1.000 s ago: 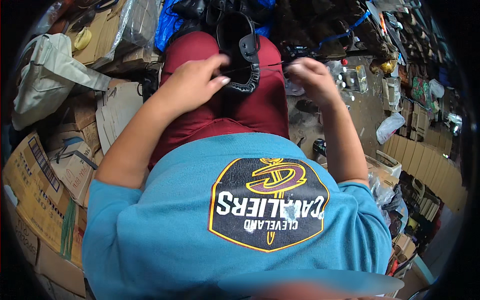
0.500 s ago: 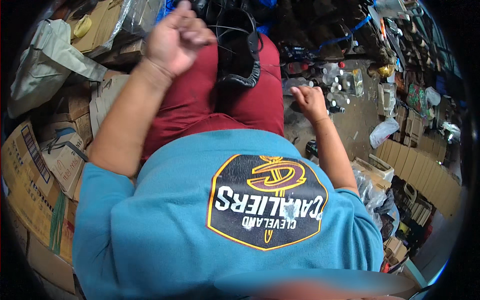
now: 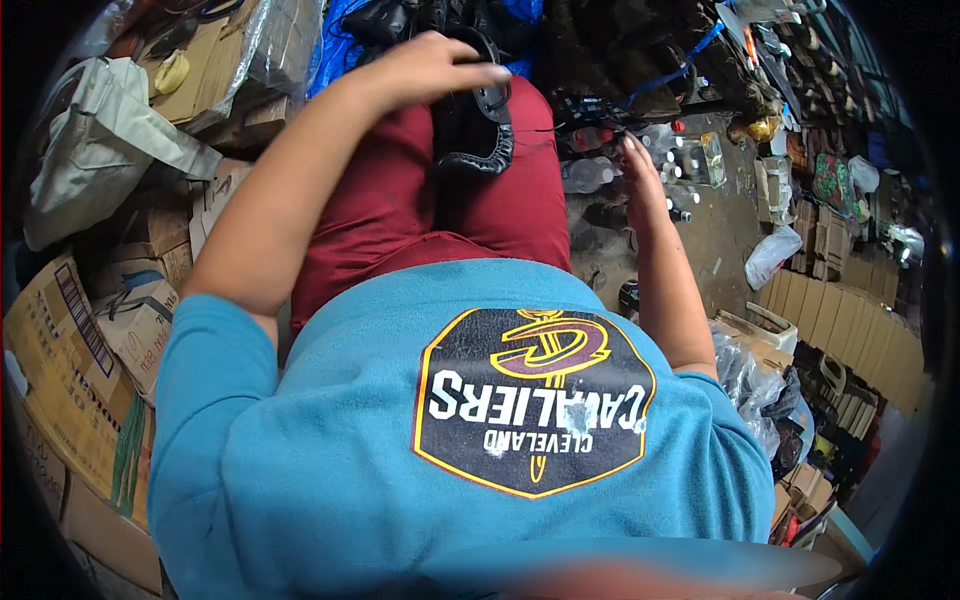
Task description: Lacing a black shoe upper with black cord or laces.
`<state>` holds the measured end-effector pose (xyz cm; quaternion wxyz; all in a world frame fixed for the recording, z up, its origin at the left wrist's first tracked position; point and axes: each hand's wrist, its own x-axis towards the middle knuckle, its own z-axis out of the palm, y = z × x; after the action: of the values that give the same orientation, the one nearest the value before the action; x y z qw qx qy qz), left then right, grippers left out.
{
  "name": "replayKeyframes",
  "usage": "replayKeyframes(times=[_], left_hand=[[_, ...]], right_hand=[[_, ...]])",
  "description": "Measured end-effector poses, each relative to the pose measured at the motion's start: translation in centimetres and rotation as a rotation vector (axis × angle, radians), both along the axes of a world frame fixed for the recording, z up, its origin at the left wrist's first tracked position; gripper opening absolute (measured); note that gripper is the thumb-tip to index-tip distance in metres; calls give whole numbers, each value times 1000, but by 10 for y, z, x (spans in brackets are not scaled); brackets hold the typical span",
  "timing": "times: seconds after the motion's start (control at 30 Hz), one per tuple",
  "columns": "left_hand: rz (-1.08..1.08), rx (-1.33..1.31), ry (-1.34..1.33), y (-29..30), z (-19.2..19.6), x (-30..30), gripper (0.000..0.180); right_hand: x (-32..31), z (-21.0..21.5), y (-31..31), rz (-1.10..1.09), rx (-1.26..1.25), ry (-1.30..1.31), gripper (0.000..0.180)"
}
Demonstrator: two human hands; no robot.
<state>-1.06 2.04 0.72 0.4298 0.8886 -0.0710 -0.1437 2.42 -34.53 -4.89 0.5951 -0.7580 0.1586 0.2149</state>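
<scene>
A black shoe-like leather piece (image 3: 478,160) with a puckered edge is between my thighs, which are in dark red trousers (image 3: 370,190). My left hand (image 3: 435,72) reaches over its upper part, fingers stretched and apart, slightly blurred. I cannot tell whether the fingertips touch it. My right hand (image 3: 645,185) is raised to the right of my thigh, seen edge-on with its fingers extended and nothing visible in it. A thin dark thread runs from the leather piece across my right thigh toward that side; its end is lost against the background.
Clear plastic bottles (image 3: 590,175) stand and lie on the floor beside my right hand. Cardboard boxes (image 3: 140,330) and a pale cloth bag (image 3: 85,170) are at the left. A blue plastic sheet (image 3: 335,50) lies beyond my knees. Flattened cardboard (image 3: 840,330) is at the right.
My left hand has come down and right, over the black leather piece, and its curled fingers have stretched out. My right hand has turned and its fingers have straightened upward.
</scene>
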Motion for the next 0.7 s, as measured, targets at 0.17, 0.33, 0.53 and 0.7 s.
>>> replayKeyframes(times=[0.17,0.33,0.53,0.7], left_hand=[[-233,-207,-167,-13,-13,-16,43],[-225,-315,123,-15,-7,-25,28],[-240,-246,33,-17,-13,-25,23],[-238,-248,-24,-14,-15,-27,25]], right_hand=[[-9,66,71,611,-26,-355,35],[-35,95,126,1152,-337,-334,28],[-36,91,125,1261,-304,-457,21],[-45,112,99,1114,-87,-350,18]])
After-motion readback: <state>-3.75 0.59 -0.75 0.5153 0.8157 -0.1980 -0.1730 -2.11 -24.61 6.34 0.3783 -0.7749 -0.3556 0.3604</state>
